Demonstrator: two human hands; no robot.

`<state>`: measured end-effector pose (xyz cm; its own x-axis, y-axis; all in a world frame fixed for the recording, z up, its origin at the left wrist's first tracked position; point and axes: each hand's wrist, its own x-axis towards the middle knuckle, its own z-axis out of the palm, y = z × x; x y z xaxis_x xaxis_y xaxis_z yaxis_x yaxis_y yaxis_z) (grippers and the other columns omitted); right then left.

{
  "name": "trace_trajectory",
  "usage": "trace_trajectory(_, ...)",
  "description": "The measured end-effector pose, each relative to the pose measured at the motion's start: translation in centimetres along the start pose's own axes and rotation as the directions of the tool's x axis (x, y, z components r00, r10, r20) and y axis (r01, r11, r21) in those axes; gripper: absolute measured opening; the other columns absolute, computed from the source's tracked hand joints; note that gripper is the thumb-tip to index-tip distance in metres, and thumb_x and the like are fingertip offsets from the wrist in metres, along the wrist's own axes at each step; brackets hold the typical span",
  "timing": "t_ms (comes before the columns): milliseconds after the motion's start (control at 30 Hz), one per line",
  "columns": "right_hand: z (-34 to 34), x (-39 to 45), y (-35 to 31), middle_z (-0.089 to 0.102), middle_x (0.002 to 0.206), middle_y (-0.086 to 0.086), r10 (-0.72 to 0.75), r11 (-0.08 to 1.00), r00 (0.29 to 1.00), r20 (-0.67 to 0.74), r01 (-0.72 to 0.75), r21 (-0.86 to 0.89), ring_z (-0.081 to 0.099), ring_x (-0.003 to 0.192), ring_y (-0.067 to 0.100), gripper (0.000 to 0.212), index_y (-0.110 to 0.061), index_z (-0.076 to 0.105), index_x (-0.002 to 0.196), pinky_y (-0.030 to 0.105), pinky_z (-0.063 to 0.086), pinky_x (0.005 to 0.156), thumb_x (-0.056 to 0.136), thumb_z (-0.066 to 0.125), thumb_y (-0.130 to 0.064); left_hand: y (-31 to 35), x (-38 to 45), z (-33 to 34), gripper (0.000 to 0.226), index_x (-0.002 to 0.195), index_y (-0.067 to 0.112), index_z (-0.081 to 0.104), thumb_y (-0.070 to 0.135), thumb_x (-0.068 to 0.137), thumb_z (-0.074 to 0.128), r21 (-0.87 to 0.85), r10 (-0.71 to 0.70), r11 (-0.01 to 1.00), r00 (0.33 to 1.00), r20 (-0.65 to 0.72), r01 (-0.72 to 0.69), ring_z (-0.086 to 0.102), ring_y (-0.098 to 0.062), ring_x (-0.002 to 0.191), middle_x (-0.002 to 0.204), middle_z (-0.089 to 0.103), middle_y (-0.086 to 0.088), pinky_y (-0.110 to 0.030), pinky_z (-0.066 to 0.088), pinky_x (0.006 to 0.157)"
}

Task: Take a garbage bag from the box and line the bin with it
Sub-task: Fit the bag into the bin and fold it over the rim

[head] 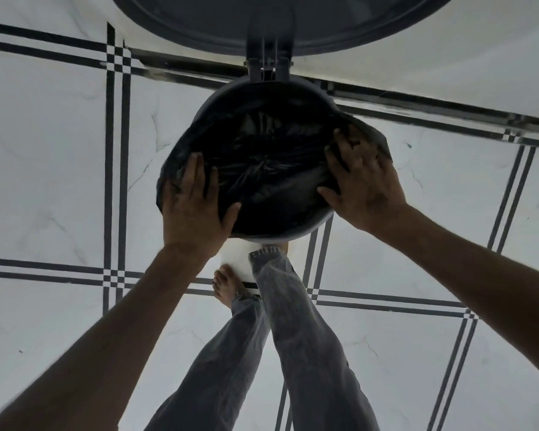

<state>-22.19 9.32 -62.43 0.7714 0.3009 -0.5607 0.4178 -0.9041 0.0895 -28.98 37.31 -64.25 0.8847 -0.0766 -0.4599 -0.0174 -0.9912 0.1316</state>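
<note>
Garbage bag (271, 181) drapes the bin (319, 224) rim under spread, flat fingers: left hand (193, 209) at 8 o'clock, right hand (367, 185) at 3.

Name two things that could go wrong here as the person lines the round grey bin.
The black plastic garbage bag covers the round grey bin's rim only under the left hand and right hand; the bare far rim may let it slip in. The open grey lid could drop onto them.
</note>
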Motion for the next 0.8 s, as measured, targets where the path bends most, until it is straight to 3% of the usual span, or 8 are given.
trace_trajectory(67,0.4,-1.0,0.5,0.039,0.155,0.017,0.051,0.996,0.998,-0.023,-0.049,0.070,0.038,0.138,0.044,0.067,-0.016,0.041,0.147,0.059,0.028,0.113,0.096,0.034,-0.058,-0.6,-0.7,-0.3,0.073,0.148,0.007,0.039,0.056,0.094,0.035,-0.009,-0.033,0.999,0.999,0.007,0.033,0.026,-0.040,0.144,0.155,0.034,-0.022,-0.061,0.020,0.113)
trace_trajectory(133,0.8,-1.7,0.6,0.056,0.138,0.022,0.098,0.985,0.995,-0.003,-0.097,0.142,0.051,0.125,0.046,0.059,-0.015,0.051,0.137,0.057,0.034,0.109,0.096,0.041,-0.056,-0.8,-1.0,-0.6,0.065,0.141,0.007,0.047,0.052,0.095,0.042,-0.018,-0.064,0.998,0.998,0.029,0.064,0.042,-0.047,0.131,0.142,0.048,-0.023,-0.062,0.033,0.107)
trace_trajectory(267,0.7,-2.0,0.5,0.056,0.138,0.021,0.161,0.953,0.987,0.010,-0.158,0.258,0.048,0.129,0.043,0.063,-0.016,0.051,0.139,0.054,0.030,0.112,0.094,0.036,-0.058,-1.3,-0.9,-0.6,0.062,0.135,0.006,0.053,0.051,0.094,0.042,-0.026,-0.075,0.997,0.997,0.023,0.075,0.050,-0.047,0.123,0.133,0.055,-0.025,-0.058,0.038,0.104)
trace_trajectory(367,0.0,-1.5,0.2,0.056,0.137,0.022,0.186,0.945,0.982,0.016,-0.183,0.270,0.046,0.129,0.044,0.051,-0.019,0.052,0.136,0.055,0.030,0.110,0.097,0.044,-0.049,-1.7,-0.3,-1.4,0.059,0.132,0.006,0.056,0.048,0.094,0.038,-0.047,-0.096,0.994,0.995,-0.018,0.095,0.052,-0.046,0.120,0.130,0.058,-0.025,-0.056,0.038,0.104)
trace_trajectory(533,-2.3,-0.7,-0.3,0.049,0.136,0.023,0.229,0.912,0.954,-0.194,-0.140,0.385,0.041,0.131,0.044,0.036,-0.012,0.063,0.119,0.051,0.035,0.109,0.089,0.056,-0.030,-1.1,0.2,-3.2,0.038,0.123,0.011,0.063,0.030,0.093,0.050,-0.147,-0.071,0.989,0.967,-0.243,0.036,0.059,-0.040,0.107,0.115,0.067,-0.019,-0.049,0.045,0.097)
trace_trajectory(667,-3.0,0.5,-1.2,0.041,0.147,0.020,0.222,0.858,0.955,-0.195,-0.097,0.504,0.035,0.138,0.042,0.059,-0.019,0.047,0.142,0.051,0.036,0.112,0.085,0.060,-0.025,-0.2,1.0,-4.4,0.042,0.132,0.013,0.053,0.029,0.093,0.050,-0.222,-0.066,0.975,0.966,-0.248,0.009,0.065,-0.036,0.097,0.102,0.071,-0.014,-0.047,0.051,0.090)
trace_trajectory(800,-2.9,2.9,-1.1,0.036,0.151,0.021,0.260,0.783,0.954,-0.151,-0.117,0.611,0.033,0.140,0.041,0.077,-0.025,0.026,0.154,0.056,0.039,0.109,0.084,0.058,-0.025,-0.4,2.7,-4.6,0.055,0.148,0.019,0.036,0.032,0.096,0.050,-0.208,-0.113,0.976,0.972,-0.204,0.070,0.055,-0.038,0.110,0.127,0.054,-0.019,-0.049,0.053,0.081)
